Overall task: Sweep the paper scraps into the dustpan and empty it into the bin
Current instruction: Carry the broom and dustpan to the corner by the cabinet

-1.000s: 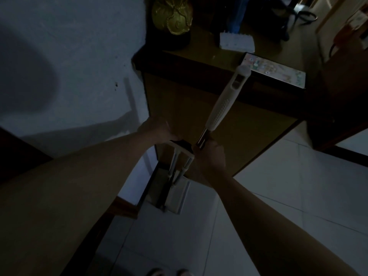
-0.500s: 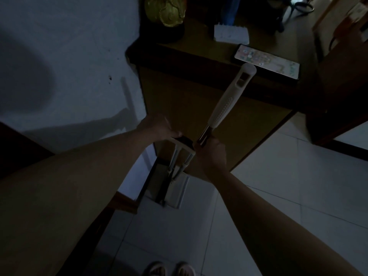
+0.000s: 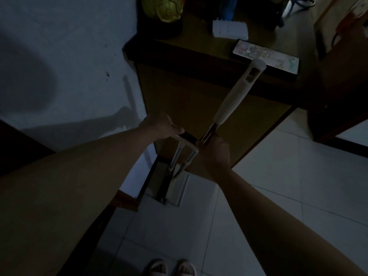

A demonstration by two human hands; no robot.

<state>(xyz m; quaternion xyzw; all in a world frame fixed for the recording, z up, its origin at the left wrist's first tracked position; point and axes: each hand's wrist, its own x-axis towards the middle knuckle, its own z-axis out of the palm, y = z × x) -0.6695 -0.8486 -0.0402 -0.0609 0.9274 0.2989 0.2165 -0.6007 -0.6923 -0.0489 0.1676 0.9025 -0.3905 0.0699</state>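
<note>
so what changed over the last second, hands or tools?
Little. The view dipped: the slippers now show fully at the bottom edge. The left hand holds the dustpan handle and the right hand grips the broom handle just as before; nothing taken up or let go. The dustpan stays by the desk.

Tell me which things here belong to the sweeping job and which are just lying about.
For the job:
- white long-handled dustpan, its top bar held by the left hand
- broom with white plastic grip, its metal shaft held by the right hand

Lying about:
- gold ornament
- white block
- phone with lit screen
- brown wooden cabinet
</note>
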